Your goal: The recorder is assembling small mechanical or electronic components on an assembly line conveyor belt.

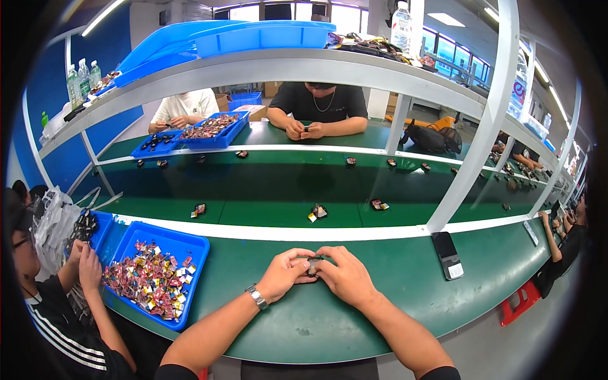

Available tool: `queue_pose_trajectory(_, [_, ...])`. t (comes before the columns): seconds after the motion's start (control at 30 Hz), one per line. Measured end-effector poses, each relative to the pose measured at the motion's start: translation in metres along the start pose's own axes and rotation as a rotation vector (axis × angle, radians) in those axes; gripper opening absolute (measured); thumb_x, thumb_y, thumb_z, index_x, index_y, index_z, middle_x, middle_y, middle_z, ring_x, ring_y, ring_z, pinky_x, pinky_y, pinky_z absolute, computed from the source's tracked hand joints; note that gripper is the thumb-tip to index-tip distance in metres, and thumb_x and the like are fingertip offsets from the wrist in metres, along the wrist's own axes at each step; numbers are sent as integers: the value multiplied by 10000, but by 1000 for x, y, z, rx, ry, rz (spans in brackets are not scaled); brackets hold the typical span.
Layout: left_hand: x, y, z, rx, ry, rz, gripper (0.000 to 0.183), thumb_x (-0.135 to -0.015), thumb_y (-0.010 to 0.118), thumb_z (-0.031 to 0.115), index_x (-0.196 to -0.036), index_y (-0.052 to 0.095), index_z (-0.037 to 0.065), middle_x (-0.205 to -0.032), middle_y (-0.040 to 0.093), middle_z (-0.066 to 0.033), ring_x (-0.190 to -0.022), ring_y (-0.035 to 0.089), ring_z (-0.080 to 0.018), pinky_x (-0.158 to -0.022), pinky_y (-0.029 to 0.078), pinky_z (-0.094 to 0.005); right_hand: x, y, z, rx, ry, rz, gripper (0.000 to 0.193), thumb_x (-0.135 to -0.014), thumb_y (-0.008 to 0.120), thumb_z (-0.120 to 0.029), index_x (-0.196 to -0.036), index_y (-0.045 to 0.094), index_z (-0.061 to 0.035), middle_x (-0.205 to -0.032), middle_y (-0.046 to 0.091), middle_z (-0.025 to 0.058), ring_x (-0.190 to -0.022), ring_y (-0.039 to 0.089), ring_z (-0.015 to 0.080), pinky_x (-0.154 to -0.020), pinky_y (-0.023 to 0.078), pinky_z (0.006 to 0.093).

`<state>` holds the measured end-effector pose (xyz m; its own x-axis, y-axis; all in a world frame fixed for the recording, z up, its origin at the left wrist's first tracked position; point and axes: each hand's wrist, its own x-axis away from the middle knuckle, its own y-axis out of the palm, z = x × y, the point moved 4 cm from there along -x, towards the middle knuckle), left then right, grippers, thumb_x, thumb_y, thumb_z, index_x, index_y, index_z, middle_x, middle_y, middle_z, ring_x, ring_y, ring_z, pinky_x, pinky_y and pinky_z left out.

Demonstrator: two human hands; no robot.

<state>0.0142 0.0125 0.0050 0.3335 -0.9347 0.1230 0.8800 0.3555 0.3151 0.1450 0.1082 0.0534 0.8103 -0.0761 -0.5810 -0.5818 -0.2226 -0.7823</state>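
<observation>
My left hand (283,277), with a metal watch on its wrist, and my right hand (347,277) meet over the green bench top (253,329). Between them is a small black part with a greyish, shiny middle (311,266). The fingertips of both hands pinch it from either side and cover much of it, so its exact kind does not show. To the left of my hands stands a blue tray (204,253) heaped with small red, yellow and white pieces (149,278).
A black phone-like device (448,253) lies at right below a slanted white post (472,126). Beyond a white rail, small assemblies (318,212) dot the green conveyor (253,183). A co-worker (69,316) sits close at left; others sit opposite. Overhead, a shelf (278,63) holds blue trays.
</observation>
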Motion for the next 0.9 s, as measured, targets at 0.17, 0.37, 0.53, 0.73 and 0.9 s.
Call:
queue_pose_trajectory(0.17, [0, 3, 3, 4, 12, -5, 251, -998, 476, 46, -1242, 485, -14, -1130, 635, -140, -1029, 651, -211, -923, 572, -372, -4, -2, 5, -170, 59, -21, 193, -769, 733, -80, -953, 684, -107, -1174, 577, 68, -1049, 568, 272, -846, 512, 372])
queue_pose_trajectory(0.37, [-1, 1, 5, 40, 6, -24, 265, -984, 494, 31, -1246, 486, -6, -1168, 617, -142, -1067, 634, -205, -935, 565, -374, -1, 4, 15, -293, 163, -16, 137, -793, 732, -77, -925, 717, -113, -1212, 574, 66, -1098, 555, 260, -859, 513, 355])
queue_pose_trajectory(0.53, [2, 3, 7, 24, 41, -128, 305, -959, 499, -16, -1264, 482, -1, -1205, 600, -136, -1102, 614, -192, -974, 539, -357, -1, 4, 15, -266, 231, 27, 100, -806, 708, -106, -903, 713, -85, -1179, 597, 63, -1103, 565, 260, -884, 519, 361])
queue_pose_trajectory(0.73, [3, 5, 7, -36, 49, -137, 322, -955, 489, -30, -1274, 472, 3, -1221, 596, -123, -1133, 599, -189, -981, 533, -366, 0, 1, 10, -292, 238, 9, 95, -801, 700, -103, -892, 705, -76, -1177, 600, 65, -1117, 556, 257, -875, 520, 362])
queue_pose_trajectory(0.9, [2, 4, 6, -31, 5, -108, 301, -965, 484, -18, -1264, 478, 15, -1230, 596, -116, -1122, 607, -189, -973, 537, -366, -1, -3, 5, -349, 163, -3, 91, -801, 700, -99, -889, 703, -74, -1184, 596, 66, -1124, 549, 256, -856, 524, 357])
